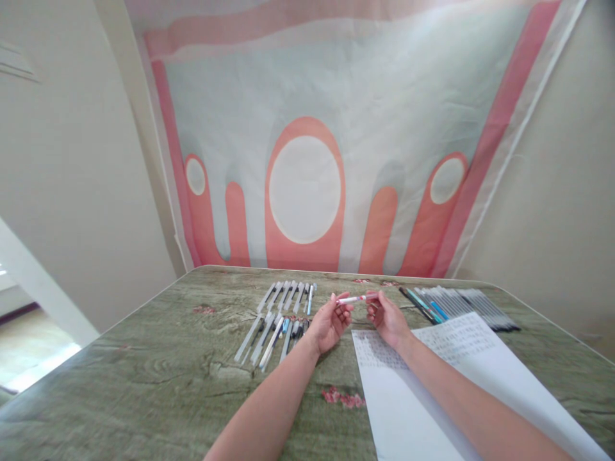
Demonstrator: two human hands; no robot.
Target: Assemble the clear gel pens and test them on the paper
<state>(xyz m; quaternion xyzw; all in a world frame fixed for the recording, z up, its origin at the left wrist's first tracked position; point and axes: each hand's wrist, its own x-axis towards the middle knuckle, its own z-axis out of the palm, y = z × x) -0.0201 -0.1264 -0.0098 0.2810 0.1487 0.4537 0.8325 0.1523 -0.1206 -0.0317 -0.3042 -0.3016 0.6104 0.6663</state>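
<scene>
A white pen (pixel 354 299) with red marks is held level above the table, between my two hands. My left hand (pixel 328 325) pinches its left end between thumb and fingertips, palm turned up. On the other end, the fingers of my right hand (pixel 388 319) are closed. Whether the pen is capped is too small to tell. Left of my left hand lie two rows of pens, a far row (pixel 284 297) and a near row (pixel 263 339), partly hidden by that hand. Under my right forearm are white paper sheets (pixel 408 410) with handwriting along the top.
At the right, a row of grey pens (pixel 473 306) lies side by side, with a blue pen (pixel 439 310) and darker ones at its left end. The wood-patterned table (pixel 144 378) ends before a hanging cloth (pixel 408 96) with pink shapes. Walls stand on both sides.
</scene>
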